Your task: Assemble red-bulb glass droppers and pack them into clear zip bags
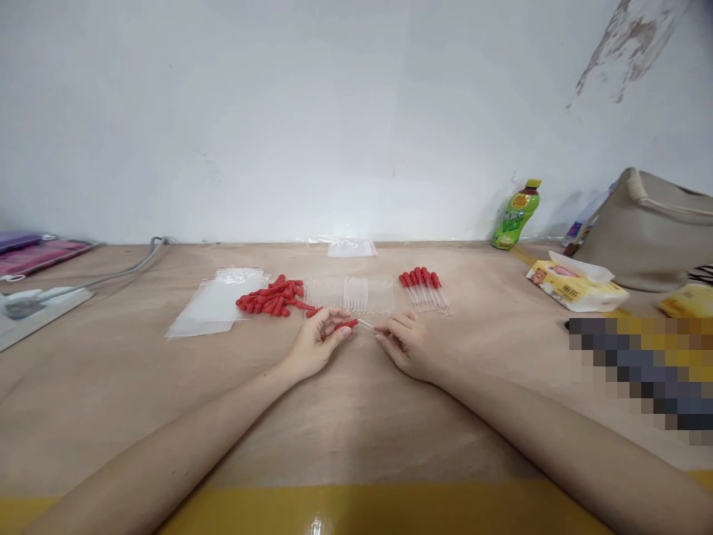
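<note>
My left hand pinches a red rubber dropper bulb between thumb and fingers. The fingers of my right hand are closed on a thin clear dropper tube, whose end meets the mouth of that bulb. How deep the tube sits in the bulb I cannot tell. Beyond my left hand lies a heap of loose red bulbs. Clear tubes lie side by side in a row behind both hands. To the right of them, several droppers with red bulbs on clear tubes are lined up.
Clear plastic bags lie left of the bulbs, and another bag is by the wall. At right stand a green drink bottle, a yellow tissue pack and a beige bag. A grey cable runs along the left.
</note>
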A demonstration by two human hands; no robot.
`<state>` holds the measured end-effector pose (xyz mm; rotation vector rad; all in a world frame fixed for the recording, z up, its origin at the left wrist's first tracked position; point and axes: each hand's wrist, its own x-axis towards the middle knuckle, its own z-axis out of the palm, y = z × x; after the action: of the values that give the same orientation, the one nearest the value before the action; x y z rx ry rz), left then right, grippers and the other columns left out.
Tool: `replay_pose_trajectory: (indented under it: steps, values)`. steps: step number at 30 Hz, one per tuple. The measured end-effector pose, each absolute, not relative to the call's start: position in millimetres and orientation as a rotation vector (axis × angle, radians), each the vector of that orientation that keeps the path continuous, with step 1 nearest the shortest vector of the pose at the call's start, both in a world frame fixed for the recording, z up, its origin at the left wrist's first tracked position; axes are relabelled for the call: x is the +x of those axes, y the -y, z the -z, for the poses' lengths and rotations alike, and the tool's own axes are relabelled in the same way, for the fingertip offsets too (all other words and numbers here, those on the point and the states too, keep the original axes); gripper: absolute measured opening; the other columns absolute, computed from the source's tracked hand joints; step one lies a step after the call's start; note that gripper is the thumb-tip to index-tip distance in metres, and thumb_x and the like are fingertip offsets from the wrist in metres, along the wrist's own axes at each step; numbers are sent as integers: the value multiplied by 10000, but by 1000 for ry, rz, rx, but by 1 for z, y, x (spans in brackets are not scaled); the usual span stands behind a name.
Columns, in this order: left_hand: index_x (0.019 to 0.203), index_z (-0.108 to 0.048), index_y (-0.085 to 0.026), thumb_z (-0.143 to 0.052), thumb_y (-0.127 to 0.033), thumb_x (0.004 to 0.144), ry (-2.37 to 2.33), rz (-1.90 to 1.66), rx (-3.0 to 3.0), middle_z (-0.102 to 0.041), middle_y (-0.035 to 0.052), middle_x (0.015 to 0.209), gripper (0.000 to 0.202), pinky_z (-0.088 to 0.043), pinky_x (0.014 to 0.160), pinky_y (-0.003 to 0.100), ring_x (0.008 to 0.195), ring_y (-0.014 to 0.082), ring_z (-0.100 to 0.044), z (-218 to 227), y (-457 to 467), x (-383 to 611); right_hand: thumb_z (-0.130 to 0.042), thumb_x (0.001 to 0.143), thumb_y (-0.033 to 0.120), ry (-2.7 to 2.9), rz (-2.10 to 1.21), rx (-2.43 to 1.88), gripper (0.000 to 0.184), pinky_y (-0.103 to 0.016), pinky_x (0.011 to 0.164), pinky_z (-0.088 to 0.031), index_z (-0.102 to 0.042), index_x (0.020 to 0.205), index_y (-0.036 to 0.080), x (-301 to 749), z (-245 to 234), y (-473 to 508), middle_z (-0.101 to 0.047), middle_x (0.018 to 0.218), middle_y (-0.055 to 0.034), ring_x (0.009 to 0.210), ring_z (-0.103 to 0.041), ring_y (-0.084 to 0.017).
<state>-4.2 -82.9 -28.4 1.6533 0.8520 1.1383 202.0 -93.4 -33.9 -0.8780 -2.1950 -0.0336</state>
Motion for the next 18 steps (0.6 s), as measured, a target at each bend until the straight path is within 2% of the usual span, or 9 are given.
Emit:
replay_pose_trajectory:
  steps: [2,9,18]
  values:
    - [964,-515,-125,-587,-291,763,-862,-1102,1667,-614,66,893,270,-481,784,323,802,147,-616,30,83,-4,-430,846,216,2204,0,-858,135,-285,692,-341,-550,890,172,201,33,95,-604,754,-25,671,-532,-120]
    - [838,-579,-102,-597,-313,752,-896,-1064,1679,-606,29,729,228,-502,637,255,634,108,-588,26,86,-4,-457,841,213,2220,-103,-826,124,-293,703,-312,-567,880,172,202,33,95,-605,747,-15,644,-508,-111]
    - [820,-601,-106,-604,-316,738,-898,-955,1715,-615,23,635,225,-508,595,246,567,107,-584,23,91,-3,-475,840,217,2359,-83,-861,140,-292,700,-283,-615,837,207,211,21,93,-631,778,0,640,-515,-102]
